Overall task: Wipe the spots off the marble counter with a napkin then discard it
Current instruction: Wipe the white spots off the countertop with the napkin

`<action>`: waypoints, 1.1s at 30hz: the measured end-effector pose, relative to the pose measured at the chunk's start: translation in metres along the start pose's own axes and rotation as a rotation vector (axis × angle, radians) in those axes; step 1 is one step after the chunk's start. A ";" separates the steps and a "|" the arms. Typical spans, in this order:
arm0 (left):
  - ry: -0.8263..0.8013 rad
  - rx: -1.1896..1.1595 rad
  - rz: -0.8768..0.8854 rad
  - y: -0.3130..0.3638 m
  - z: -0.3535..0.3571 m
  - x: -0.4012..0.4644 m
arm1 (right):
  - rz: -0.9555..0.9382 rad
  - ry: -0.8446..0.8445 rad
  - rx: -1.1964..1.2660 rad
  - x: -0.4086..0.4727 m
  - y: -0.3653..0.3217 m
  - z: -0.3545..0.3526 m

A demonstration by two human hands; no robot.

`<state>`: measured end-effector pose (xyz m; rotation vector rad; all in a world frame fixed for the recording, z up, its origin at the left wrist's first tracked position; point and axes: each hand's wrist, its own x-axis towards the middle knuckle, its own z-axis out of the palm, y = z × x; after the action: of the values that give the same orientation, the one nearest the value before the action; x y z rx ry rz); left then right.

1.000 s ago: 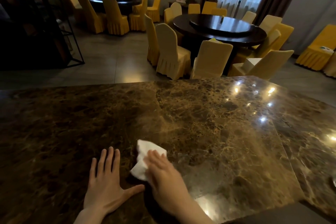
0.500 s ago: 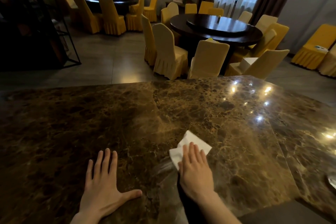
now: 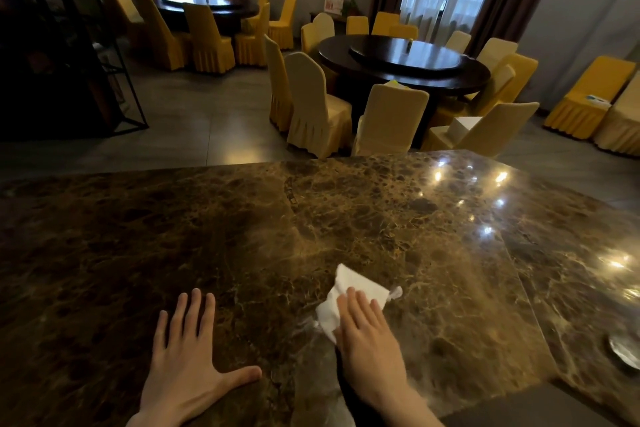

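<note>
Dim dining room with round tables and yellow-covered chairs lies beyond a glossy brown marble surface (image 3: 398, 218). The left hand (image 3: 187, 360) rests flat and empty, fingers spread, while the right hand (image 3: 370, 340) presses flat on a crumpled white napkin (image 3: 349, 291) near the front edge, beside a faint wet smear. Wiping looks under way; no spots can be told apart from the veining, and throwing the napkin away is not yet done.
</note>
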<state>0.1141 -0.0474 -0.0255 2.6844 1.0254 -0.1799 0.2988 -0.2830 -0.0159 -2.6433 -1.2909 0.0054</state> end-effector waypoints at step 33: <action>-0.158 0.103 -0.040 0.011 -0.015 0.002 | 0.013 -0.080 -0.128 -0.015 0.067 -0.022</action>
<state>0.1231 -0.0499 -0.0096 2.6892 1.0484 -0.4573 0.3437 -0.3392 -0.0082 -2.7854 -1.3406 0.0317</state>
